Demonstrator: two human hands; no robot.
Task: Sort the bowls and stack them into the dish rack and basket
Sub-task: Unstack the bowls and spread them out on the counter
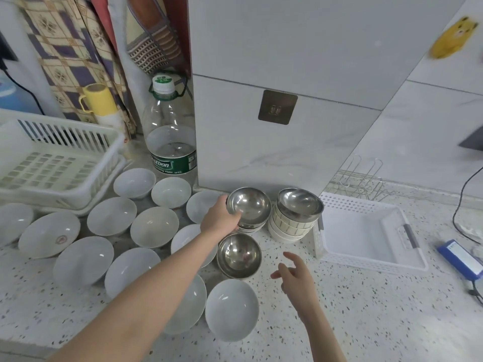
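On the speckled counter [366, 322]: left hand [219, 218] grasping the steel bowl [248, 206] topping a short stack; right hand [295, 278] released, fingers spread, at four o'clock of it; white basket [366, 239] at three o'clock.

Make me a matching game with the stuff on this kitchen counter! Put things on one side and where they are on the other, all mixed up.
Things:
1. left hand
2. right hand
3. water bottle
4. white basket

Places:
A. standing by the wall behind the white bowls
B. gripping the rim of a steel bowl
C. empty, far right of the bowls
D. open in the air over the counter, holding nothing

Pairs: 1-B, 2-D, 3-A, 4-C
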